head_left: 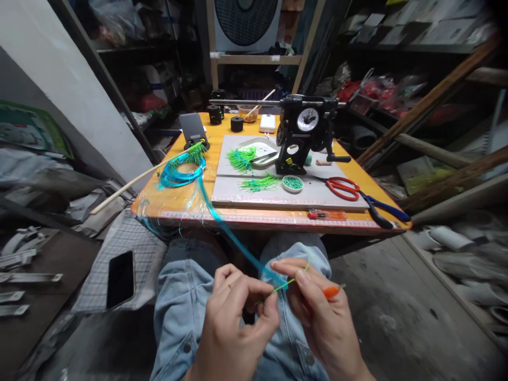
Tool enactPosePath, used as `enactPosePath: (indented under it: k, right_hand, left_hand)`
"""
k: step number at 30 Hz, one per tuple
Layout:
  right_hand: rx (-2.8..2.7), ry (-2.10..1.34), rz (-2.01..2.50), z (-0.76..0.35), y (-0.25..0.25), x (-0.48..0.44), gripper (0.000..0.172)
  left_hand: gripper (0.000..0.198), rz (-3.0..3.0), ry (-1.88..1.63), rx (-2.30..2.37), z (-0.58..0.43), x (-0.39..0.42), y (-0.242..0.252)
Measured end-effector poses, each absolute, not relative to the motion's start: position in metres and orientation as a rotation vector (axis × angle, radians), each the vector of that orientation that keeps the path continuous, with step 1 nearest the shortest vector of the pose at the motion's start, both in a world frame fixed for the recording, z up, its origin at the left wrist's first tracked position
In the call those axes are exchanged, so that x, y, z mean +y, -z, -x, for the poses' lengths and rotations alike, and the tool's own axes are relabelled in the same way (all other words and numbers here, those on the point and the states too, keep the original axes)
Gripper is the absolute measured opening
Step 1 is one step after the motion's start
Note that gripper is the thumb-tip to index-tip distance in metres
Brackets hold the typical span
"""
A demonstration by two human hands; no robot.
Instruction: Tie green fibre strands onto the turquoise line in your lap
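Over my lap, my left hand (238, 315) is closed, thumb and forefinger pinching one end of a thin bright green strand (286, 284). My right hand (323, 301) pinches the same strand farther along, and its free end sticks up past the fingers. Tucked in the right palm is a small orange tool (330, 292) with a thin tip; most of it is hidden. A long bundle of blue strands (230, 230) runs from a coil (180, 172) on the table down behind both hands. Small bunches of green strands (260, 183) lie on the grey board (238, 196).
On the yellow table (159, 197) stand a black hand-cranked machine (296, 132) and a dish of green beads (292, 183). Red-handled scissors (343, 189), blue-handled pliers (384, 210) and an orange cutter (327, 215) lie near its front right. A phone (120, 279) rests at left.
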State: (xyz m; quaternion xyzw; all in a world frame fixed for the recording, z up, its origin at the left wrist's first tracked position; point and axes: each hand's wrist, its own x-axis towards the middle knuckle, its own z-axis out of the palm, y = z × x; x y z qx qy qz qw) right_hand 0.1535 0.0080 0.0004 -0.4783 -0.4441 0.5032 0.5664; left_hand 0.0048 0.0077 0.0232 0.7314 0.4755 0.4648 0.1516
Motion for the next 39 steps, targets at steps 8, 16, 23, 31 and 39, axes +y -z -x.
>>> enactPosePath:
  k: [8,16,23,31,39]
  right_hand:
    - [-0.963,-1.322,1.014,-0.152,0.000,0.009,0.029]
    - [-1.444,-1.139,1.046,-0.157,-0.012,0.015,0.029]
    - [-1.860,-0.980,0.921,-0.155,-0.024,0.022,0.028]
    - [-2.063,-0.233,1.393,-0.221,-0.047,0.134,0.017]
    - [-2.231,-0.085,1.602,-0.248,-0.058,0.224,0.007]
  left_hand:
    - [0.021,-1.814,-1.318,1.325,-0.004,0.005,-0.017]
    - [0.021,-1.631,-1.248,1.295,0.007,0.018,-0.022]
    - [0.008,-1.357,-1.199,1.006,-0.006,0.040,-0.028]
    - [0.001,-1.009,-1.394,1.133,0.003,0.036,-0.005]
    - [0.025,-0.810,-1.403,1.294,-0.001,0.033,-0.006]
